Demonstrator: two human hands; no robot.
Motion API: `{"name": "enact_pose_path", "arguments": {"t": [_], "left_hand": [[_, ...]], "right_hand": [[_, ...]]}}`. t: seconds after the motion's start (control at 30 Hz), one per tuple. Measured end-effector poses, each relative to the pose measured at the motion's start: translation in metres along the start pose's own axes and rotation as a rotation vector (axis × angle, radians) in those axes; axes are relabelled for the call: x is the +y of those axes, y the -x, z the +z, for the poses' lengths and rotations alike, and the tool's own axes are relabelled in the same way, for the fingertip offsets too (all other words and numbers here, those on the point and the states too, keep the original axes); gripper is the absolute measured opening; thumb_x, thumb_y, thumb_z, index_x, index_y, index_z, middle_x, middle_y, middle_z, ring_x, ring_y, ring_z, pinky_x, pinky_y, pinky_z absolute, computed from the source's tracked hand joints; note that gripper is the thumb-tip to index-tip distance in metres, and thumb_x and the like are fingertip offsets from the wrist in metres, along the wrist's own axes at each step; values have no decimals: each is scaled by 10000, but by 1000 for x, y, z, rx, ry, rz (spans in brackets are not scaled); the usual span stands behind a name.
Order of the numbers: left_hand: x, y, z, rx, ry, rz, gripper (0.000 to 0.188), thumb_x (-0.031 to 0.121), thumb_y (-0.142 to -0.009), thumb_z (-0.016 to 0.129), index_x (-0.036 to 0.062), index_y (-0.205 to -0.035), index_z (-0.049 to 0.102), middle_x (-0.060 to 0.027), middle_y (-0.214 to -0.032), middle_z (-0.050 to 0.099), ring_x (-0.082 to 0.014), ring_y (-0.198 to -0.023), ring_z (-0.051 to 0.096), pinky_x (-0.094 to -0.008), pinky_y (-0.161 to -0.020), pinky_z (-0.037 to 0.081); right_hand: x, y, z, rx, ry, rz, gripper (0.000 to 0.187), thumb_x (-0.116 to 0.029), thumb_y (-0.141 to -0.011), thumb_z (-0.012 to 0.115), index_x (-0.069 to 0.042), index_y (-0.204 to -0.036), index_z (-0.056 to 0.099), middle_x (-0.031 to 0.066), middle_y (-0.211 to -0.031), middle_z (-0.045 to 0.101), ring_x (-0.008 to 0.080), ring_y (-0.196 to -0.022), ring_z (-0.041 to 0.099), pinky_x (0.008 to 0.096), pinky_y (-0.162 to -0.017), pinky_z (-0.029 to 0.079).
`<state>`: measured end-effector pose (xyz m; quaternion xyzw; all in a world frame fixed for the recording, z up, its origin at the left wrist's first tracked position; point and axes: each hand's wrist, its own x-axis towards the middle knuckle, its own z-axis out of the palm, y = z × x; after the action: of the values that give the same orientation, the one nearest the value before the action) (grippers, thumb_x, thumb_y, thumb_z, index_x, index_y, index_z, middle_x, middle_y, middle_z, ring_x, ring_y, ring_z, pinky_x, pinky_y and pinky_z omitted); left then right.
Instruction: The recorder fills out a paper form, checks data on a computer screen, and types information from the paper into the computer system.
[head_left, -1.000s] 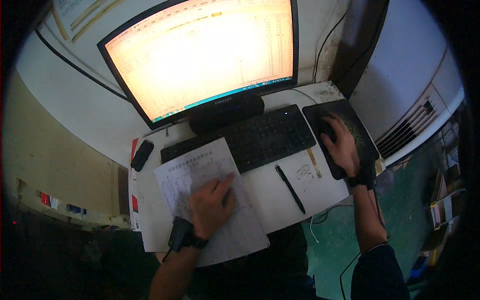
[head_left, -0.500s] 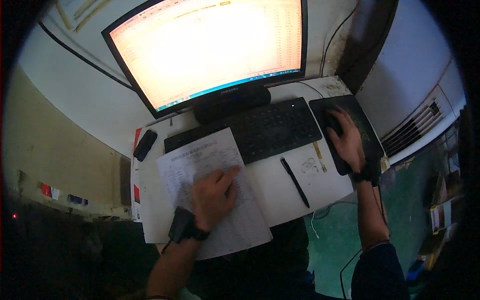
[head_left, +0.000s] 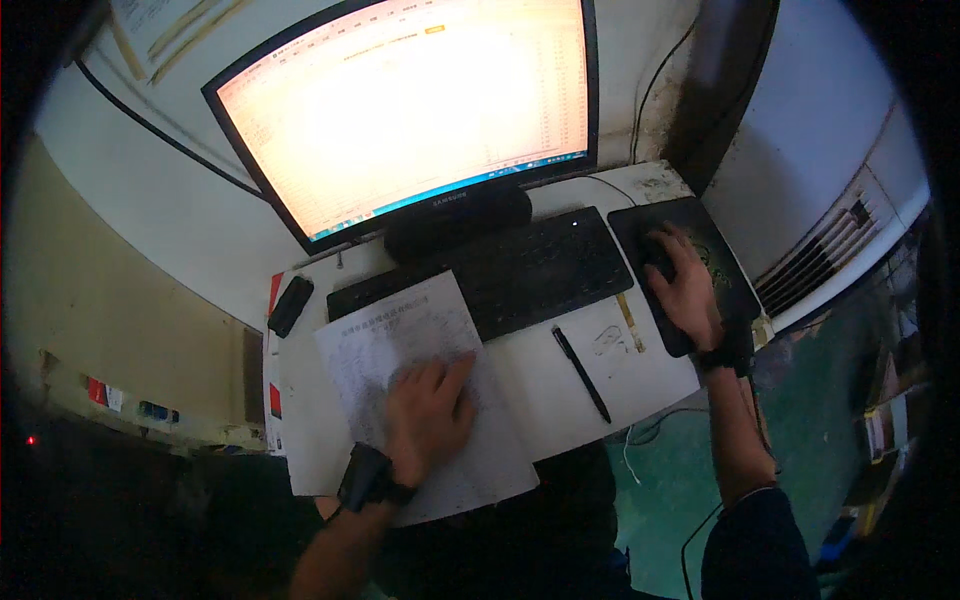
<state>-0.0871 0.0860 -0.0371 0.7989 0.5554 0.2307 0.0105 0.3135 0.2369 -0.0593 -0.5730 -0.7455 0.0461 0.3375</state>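
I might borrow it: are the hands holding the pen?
No, the pen lies on the desk between the left hand and right hand.

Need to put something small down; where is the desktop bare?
Bare desktop shows between paper and pen, and left of the paper, below the small black object. It's crowded where paper overlaps keyboard and at the mouse pad under the right hand.

head view | left fisheye | faces down | near, above desk (head_left: pixel 530 382), left hand (head_left: pixel 430 415), right hand (head_left: pixel 688 297)
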Motion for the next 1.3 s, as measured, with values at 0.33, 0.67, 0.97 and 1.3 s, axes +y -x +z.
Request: {"name": "enact_pose_path", "arguments": {"t": [0.33, 0.67, 0.97, 1.3], "left_hand": [[2, 3, -1, 4, 54, 2, 487, 150, -894, 718, 82, -1376, 698, -122, -928, 629, -323, -825, 656, -457, -753, 545], [3, 8, -4, -21, 58, -34, 443, 172, -931, 731, 111, -1369, 707, -127, -941, 653, -332, -752, 670, -458, -661, 554], [2, 6, -4, -8, 93, -24, 409, 154, -931, 736, 98, -1336, 723, -117, -909, 658, -321, -738, 677, -450, -641, 555], [4, 3, -8, -8, 99, -15, 387, 143, -924, 742, 85, -1306, 730, -119, -882, 659, -309, -724, 680, -434, -641, 567]], "right_hand": [[-2, 0, -2, -28, -22, 6, 549, -165, -947, 733, -117, -1475, 590, 226, -1617, 508, 497, -1400, 547, 520, -1153, 494], [-2, -2, -4, -16, -15, -35, 525, -128, -925, 742, -98, -1436, 627, 229, -1588, 542, 482, -1387, 568, 494, -1149, 500], [-3, -1, -3, -1, -29, -36, 552, -83, -919, 757, -74, -1451, 606, 237, -1549, 577, 471, -1373, 591, 481, -1146, 503], [-6, -2, -3, 12, -11, -23, 567, -109, -944, 767, -74, -1479, 583, 230, -1562, 572, 456, -1404, 571, 468, -1179, 480]]}}
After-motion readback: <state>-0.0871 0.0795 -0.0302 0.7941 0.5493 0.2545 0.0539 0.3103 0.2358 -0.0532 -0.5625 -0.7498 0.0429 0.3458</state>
